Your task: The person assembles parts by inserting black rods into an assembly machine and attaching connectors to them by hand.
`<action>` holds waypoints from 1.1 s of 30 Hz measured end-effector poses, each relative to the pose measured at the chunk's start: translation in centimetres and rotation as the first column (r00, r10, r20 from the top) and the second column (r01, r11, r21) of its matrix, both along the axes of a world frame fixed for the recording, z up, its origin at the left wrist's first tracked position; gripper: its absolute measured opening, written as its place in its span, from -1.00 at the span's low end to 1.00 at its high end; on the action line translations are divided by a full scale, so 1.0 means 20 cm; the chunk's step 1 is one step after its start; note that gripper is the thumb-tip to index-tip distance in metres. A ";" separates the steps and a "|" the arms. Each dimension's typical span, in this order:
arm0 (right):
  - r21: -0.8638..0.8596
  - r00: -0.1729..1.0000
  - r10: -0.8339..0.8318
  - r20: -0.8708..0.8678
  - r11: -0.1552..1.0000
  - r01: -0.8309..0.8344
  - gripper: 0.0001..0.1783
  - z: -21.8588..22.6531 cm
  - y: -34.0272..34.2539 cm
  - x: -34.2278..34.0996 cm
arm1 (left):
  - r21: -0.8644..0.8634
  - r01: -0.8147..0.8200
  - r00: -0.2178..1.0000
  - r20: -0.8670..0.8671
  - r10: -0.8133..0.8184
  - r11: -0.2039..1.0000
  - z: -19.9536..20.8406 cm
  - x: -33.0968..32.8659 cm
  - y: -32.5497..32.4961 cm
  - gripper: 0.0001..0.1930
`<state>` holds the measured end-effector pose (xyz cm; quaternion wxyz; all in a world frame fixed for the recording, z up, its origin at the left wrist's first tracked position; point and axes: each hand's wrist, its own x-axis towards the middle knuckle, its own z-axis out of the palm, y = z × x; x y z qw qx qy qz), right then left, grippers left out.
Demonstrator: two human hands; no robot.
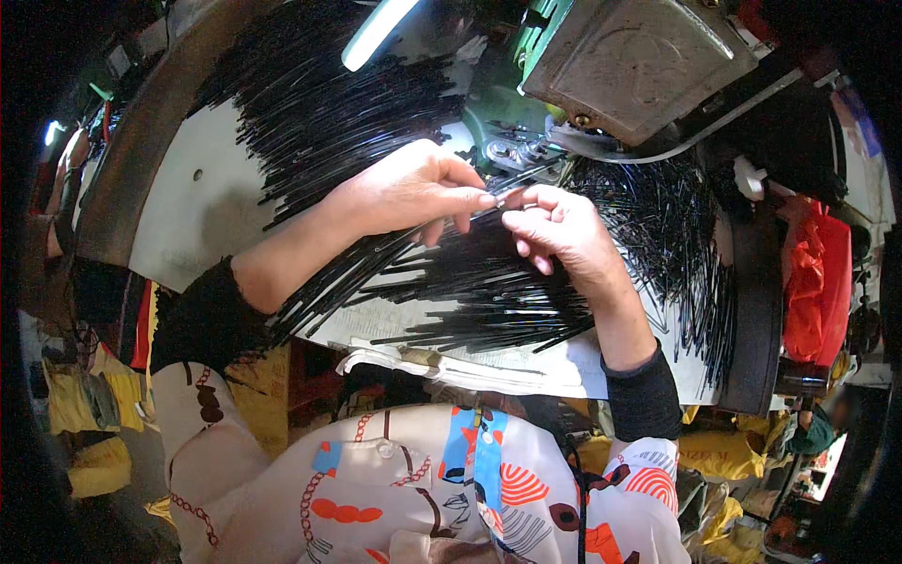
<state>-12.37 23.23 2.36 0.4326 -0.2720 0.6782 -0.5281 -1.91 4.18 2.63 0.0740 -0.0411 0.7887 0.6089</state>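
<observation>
My left hand (409,193) reaches over the table from the left, its thumb and fingers pinched on the end of a thin black rod. Close against its fingertips is my right hand (561,228), also closed in a pinch at the same spot. What exactly lies between the right fingertips is too small to make out. Under both hands, long black rods (470,282) lie loosely across the pale tabletop (211,207). A large bundle of black rods (319,141) is spread beyond my left arm, and another tangled heap (658,216) lies beside my right hand.
A green and grey machine (648,70) overhangs the far right, with metal rollers (515,150) just beyond my hands. A bright tube lamp (381,33) hangs overhead. White folded material (460,369) lines the near table edge. Red plastic (816,282) hangs at the right.
</observation>
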 end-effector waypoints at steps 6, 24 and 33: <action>-0.141 0.967 -0.105 0.231 0.980 0.140 -0.63 -0.02 0.02 -0.05 | 0.007 -0.009 0.999 0.041 0.009 1.000 -0.01 -0.03 -0.04 -0.72; -0.349 0.909 -0.305 0.285 0.850 0.395 -0.79 -0.05 0.07 -0.17 | 0.040 -0.065 0.996 -0.052 0.067 0.997 0.00 -0.14 -0.11 -0.68; -0.391 0.891 -0.347 0.293 0.807 0.443 -0.80 -0.07 0.08 -0.20 | 0.146 -0.125 0.985 -0.096 0.140 0.981 -0.05 -0.25 -0.08 -0.70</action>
